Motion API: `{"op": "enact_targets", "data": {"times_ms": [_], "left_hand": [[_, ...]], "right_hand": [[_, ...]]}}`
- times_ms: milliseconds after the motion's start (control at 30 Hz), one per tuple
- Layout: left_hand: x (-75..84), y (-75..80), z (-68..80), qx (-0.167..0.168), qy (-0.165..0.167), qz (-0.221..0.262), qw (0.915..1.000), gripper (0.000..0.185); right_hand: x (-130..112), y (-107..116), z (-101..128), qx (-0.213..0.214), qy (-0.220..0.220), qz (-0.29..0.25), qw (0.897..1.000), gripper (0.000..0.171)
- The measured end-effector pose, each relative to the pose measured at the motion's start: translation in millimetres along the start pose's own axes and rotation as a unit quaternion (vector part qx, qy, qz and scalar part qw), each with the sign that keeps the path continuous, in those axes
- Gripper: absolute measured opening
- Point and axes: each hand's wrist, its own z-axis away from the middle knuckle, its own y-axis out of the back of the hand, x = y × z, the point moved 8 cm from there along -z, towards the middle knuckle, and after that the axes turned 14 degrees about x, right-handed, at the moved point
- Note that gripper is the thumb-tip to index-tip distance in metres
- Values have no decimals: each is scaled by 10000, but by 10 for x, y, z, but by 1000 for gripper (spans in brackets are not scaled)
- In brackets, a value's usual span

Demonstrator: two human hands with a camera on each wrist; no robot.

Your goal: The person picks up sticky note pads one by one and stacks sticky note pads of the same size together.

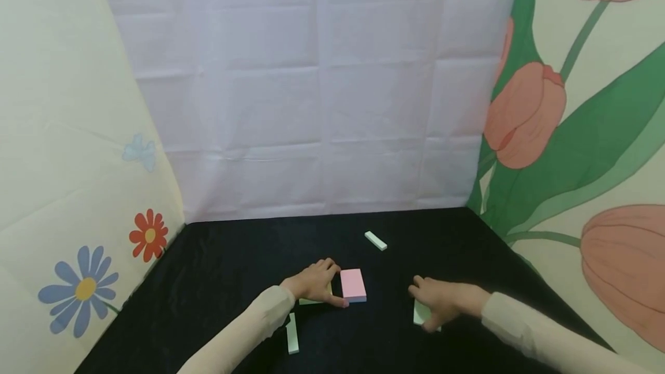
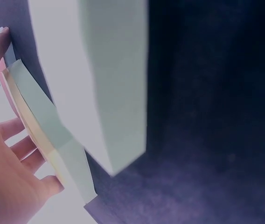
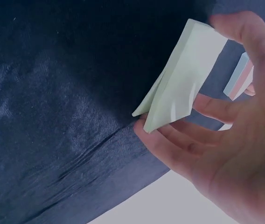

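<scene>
At the table's middle lies a pink sticky note pad [image 1: 353,283] on top of a blue one [image 1: 357,299]. My left hand [image 1: 313,281] holds this stack by its left end, thumb at the front corner and a finger at the back corner. Under that palm sits a yellow pad [image 2: 32,123] with a pale green pad [image 2: 58,126] against it. To the right, my right hand [image 1: 439,300] grips a pale green pad [image 3: 186,74] between thumb and fingers; a thin layer splits away along its lower edge in the right wrist view.
A narrow pale green block [image 1: 292,335] lies near the left forearm and looms large in the left wrist view. Another narrow block [image 1: 376,240] rests farther back. A black cloth [image 1: 249,258] covers the table; a white sheet [image 1: 322,103] hangs behind it.
</scene>
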Motion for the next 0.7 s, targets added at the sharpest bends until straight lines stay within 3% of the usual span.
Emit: {"op": "enact_targets", "data": {"times_ms": [400, 700], "left_hand": [[-20, -39, -40, -1, -30, 35, 10000, 85], [-9, -6, -15, -51, 41, 74, 10000, 83]], "right_hand": [[21, 43, -53, -45, -395, -97, 9992, 59], [-78, 73, -177, 405, 265, -149, 9987, 52]]}}
